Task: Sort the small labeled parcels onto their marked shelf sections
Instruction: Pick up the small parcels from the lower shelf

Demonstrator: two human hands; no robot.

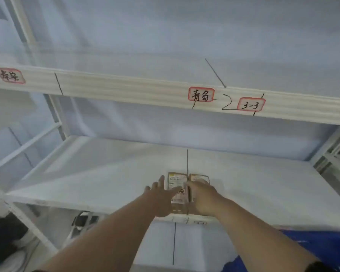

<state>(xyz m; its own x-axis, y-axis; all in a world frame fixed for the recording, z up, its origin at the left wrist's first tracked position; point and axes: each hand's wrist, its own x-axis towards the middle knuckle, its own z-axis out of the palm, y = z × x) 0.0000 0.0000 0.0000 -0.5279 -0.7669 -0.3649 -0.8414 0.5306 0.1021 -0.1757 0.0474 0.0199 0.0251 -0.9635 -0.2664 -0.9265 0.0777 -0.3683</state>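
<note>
Nearest, two bare forearms reach forward from the bottom edge, with a blue cloth (322, 246) low on the right. Both hands meet at the front edge of the lower shelf (86, 173), close together over two small brown parcels. The left hand (163, 199) lies flat with fingers spread, resting against the left parcel (177, 185), its fingertips on the white label. The right hand (202, 197) covers most of the right parcel (199, 177), fingers curled over its top; whether it grips the box I cannot tell. The parcels sit side by side, touching or nearly so, one on each side of a dark line (187, 161) drawn across the shelf. Farther up, the upper shelf's front rail (126, 89) carries red-bordered tags: one at far left (10, 75), one with Chinese characters (201, 94), and one reading "3-3" (251, 104).
</note>
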